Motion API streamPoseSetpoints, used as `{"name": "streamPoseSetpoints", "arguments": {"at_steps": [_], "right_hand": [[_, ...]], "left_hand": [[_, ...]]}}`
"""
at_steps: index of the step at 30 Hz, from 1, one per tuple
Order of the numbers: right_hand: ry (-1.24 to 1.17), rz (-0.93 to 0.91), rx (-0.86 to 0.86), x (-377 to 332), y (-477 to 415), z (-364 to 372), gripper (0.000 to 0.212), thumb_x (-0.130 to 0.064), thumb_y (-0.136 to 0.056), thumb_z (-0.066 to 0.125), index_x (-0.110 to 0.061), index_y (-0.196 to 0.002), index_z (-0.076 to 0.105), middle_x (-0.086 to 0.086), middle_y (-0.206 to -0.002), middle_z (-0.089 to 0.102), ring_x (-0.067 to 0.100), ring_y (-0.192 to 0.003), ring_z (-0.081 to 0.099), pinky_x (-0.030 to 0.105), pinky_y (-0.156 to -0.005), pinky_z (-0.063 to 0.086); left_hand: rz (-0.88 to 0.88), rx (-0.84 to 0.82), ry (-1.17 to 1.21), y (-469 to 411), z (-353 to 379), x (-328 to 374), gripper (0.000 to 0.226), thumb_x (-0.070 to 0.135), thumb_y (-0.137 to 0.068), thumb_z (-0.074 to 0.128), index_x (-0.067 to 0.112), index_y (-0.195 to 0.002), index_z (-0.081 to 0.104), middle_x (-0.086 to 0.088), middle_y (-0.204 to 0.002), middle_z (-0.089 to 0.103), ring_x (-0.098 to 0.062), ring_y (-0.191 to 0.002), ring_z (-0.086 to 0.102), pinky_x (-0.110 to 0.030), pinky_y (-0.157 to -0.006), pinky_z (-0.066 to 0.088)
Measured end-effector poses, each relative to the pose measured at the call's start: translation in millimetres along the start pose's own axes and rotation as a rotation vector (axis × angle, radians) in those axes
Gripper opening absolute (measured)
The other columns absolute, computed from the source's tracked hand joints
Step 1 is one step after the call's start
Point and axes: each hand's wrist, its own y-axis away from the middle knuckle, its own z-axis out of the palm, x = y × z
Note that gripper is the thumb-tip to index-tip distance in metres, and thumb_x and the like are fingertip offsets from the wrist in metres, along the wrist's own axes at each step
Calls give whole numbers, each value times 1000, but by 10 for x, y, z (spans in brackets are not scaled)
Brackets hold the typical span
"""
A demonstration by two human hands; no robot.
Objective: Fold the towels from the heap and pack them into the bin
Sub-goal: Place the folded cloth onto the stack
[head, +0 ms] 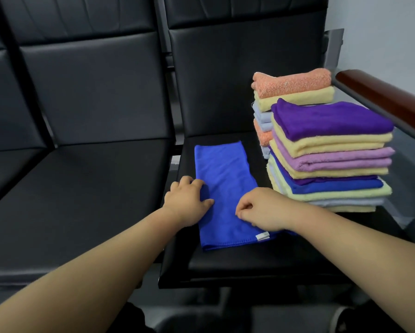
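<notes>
A blue towel (pixel 225 188), folded into a long strip, lies flat on the black seat (pixel 237 260). My left hand (pixel 187 200) grips the strip's left edge, fingers curled over the cloth. My right hand (pixel 259 210) pinches the right edge near the front, close to a small white label (pixel 262 236). To the right stands a tall stack of folded towels (pixel 331 152) with a purple one on top. Behind it is a second stack (pixel 290 92) topped by an orange towel. No bin is in view.
A dark wooden armrest (pixel 384 97) on a grey metal frame runs along the right side of the seat, close to the stacks. A second black seat (pixel 76 200) lies to the left. Black backrests (pixel 100 80) rise behind both.
</notes>
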Motion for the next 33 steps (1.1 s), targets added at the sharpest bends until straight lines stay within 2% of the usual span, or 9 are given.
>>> {"name": "streamPoseSetpoints", "arguments": {"at_steps": [3, 6, 8, 13, 17, 22, 26, 30, 33], "right_hand": [[-22, 0, 0, -5, 18, 16, 20, -22, -95, 58, -21, -94, 78, -15, -69, 65, 5, -71, 61, 27, -78, 53], [-47, -3, 4, -5, 35, 25, 18, -20, -95, 60, -20, -99, 78, -16, -75, 65, 9, -82, 65, 29, -85, 55], [-55, -9, 4, -1, 40, 34, 17, -20, -96, 61, -20, -101, 78, -17, -78, 65, 7, -81, 63, 28, -85, 54], [-94, -4, 12, 31, 43, 97, 16, -22, -99, 59, -25, -101, 75, -18, -83, 66, 3, -80, 61, 25, -81, 50], [-293, 66, -22, 64, 88, 101, 27, -31, -105, 51, -18, -102, 75, -2, -98, 72, 13, -82, 65, 27, -76, 51], [-333, 58, -39, 53, 186, 96, 41, -50, -107, 45, -22, -100, 73, -4, -101, 70, 10, -82, 64, 29, -87, 50], [-223, 34, -23, 61, 209, 100, 43, -69, -88, 65, -26, -90, 71, -11, -88, 69, 10, -80, 62, 29, -80, 50], [-11, 21, 76, 51, 200, 143, 9, -37, -87, 71, -30, -85, 66, -11, -88, 65, 14, -86, 63, 32, -77, 51], [-49, 49, 231, 25, 191, 113, 10, -23, -89, 61, -20, -82, 67, -3, -85, 65, 22, -83, 62, 36, -73, 51]], "left_hand": [[7, -71, 251, 210, -43, -73, 61, 35, -88, 73, 28, -143, 47, 2, -143, 38, -22, -121, 52, -36, -106, 45], [55, -176, 565, 450, -80, -57, 56, 16, -86, 77, 27, -136, 53, 1, -136, 51, -10, -82, 59, -24, -80, 51], [24, -318, 788, 594, -151, -9, 48, 8, -88, 73, 26, -129, 57, -2, -126, 63, -9, -84, 60, -21, -72, 49], [-74, -578, 1034, 756, -289, -19, 52, 2, -70, 69, 22, -117, 64, 0, -115, 71, -7, -90, 67, -28, -82, 53], [-68, -485, 1075, 743, -354, -68, 49, -27, -77, 59, 10, -108, 67, -9, -108, 67, -13, -81, 69, -25, -71, 57], [-55, -268, 911, 742, -391, -13, 23, -14, -83, 70, 9, -85, 71, -6, -79, 70, -11, -69, 66, -20, -64, 54], [-23, -111, 879, 689, -418, 43, 15, -3, -86, 73, 11, -82, 69, -2, -75, 69, -11, -67, 61, -16, -61, 49], [9, -45, 859, 656, -445, 7, 12, 6, -89, 73, 15, -83, 66, 0, -78, 69, -12, -71, 58, -24, -69, 48], [31, -66, 855, 636, -515, -52, 14, 8, -93, 68, 16, -84, 62, 2, -73, 64, -13, -65, 52, -23, -62, 43]]}}
